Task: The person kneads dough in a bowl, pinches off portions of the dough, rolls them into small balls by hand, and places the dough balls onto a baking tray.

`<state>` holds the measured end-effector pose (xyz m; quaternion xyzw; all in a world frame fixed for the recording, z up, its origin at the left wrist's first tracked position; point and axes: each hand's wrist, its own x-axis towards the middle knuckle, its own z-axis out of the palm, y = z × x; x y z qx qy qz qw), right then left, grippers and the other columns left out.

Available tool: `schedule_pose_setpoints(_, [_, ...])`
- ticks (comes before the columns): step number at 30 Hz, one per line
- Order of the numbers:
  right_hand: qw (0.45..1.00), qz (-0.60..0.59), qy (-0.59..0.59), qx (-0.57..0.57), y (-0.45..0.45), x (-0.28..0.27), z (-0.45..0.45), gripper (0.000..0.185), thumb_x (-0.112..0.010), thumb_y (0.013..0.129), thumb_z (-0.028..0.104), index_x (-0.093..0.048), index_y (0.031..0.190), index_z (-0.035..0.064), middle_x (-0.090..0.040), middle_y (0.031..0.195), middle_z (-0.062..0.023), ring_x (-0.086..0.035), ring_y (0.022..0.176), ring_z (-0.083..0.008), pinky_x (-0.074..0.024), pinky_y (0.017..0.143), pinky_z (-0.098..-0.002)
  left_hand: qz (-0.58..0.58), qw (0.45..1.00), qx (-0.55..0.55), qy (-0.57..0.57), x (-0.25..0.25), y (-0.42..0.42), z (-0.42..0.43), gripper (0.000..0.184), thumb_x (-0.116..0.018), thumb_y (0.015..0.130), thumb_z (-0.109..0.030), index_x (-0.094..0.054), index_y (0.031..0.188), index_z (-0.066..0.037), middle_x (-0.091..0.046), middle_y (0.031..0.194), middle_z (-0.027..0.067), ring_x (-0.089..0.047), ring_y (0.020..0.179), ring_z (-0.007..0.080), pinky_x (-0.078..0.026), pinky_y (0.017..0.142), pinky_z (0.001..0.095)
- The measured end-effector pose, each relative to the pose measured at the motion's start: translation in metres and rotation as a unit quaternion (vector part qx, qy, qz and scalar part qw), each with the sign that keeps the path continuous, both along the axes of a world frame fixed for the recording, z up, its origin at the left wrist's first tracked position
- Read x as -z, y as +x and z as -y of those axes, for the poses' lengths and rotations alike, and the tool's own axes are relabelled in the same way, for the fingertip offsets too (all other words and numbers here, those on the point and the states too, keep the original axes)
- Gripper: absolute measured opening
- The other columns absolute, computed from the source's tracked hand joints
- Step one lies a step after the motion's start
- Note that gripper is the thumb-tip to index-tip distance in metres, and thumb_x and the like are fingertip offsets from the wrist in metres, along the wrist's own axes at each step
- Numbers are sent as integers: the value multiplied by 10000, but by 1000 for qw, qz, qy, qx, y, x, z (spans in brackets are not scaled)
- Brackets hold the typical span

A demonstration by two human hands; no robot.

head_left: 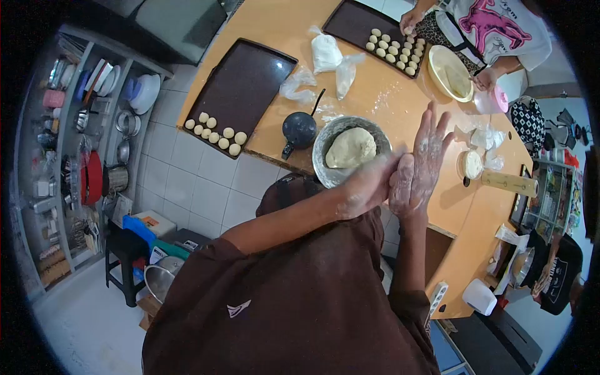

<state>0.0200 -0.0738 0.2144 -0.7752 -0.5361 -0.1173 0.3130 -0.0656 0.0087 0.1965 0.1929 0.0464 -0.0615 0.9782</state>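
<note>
My right hand [425,159] is raised over the table edge, dusted with flour, its fingers stretched out. Against its palm lies my left hand [370,182], smeared by motion, so its fingers are hard to make out. Whatever may be between the palms is hidden. Just beyond them stands a metal bowl [320,150], floured inside, with a large lump of pale dough [351,149] in it. To the left, a dark tray [240,81] carries several small dough balls [214,137] along its near end. A black round container with a thin stem [299,130] sits between tray and bowl.
Across the table a co-worker's hand [409,20] touches dough balls on a second dark tray [353,22]. Near that person is a cream basin [432,74]. Plastic bags of white powder [326,53] lie mid-table. A rolling-pin-like cylinder [509,183] lies at right.
</note>
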Motion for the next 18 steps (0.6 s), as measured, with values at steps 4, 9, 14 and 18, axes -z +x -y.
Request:
schedule_pose_setpoints(4, [987, -47, -31, -153, -38, 18, 16, 747, -277, 1054, 533, -268, 1572, -4, -280, 1633, -197, -156, 1531, -433, 3, 1230, -581, 115, 916, -161, 348, 34, 36, -6, 632, -315, 1085, -472, -367, 1523, -20, -427, 1549, 123, -425, 1413, 215, -307, 1190, 379])
schedule_pose_setpoints(9, [999, 20, -38, -15, 5, 0, -3, 738, -251, 1044, 506, -288, 1555, -25, -266, 1629, -229, -161, 1539, -401, -25, 1240, -558, 101, 987, -53, 115, 88, 25, 20, 658, -286, 1084, -496, -363, 1529, -16, -434, 1554, 120, -389, 1445, 229, -260, 1215, 372])
schedule_pose_setpoints(14, [962, 35, -264, -55, -12, -24, -16, 720, -326, 1029, 469, -286, 1554, -22, -211, 1644, -233, -125, 1543, -409, -48, 1242, -563, 62, 988, -136, 28, 1, 26, -12, 675, -285, 1081, -506, -335, 1542, -15, -376, 1593, 145, -317, 1491, 222, -212, 1237, 341])
schedule_pose_setpoints(18, [989, 145, -26, -29, -10, 5, -16, 688, -282, 1057, 464, -318, 1541, -23, -258, 1634, -217, -156, 1530, -437, -44, 1233, -578, 66, 991, -78, 83, 17, 33, -2, 701, -331, 1065, -515, -249, 1572, -38, -301, 1622, 151, -315, 1492, 246, -261, 1222, 381])
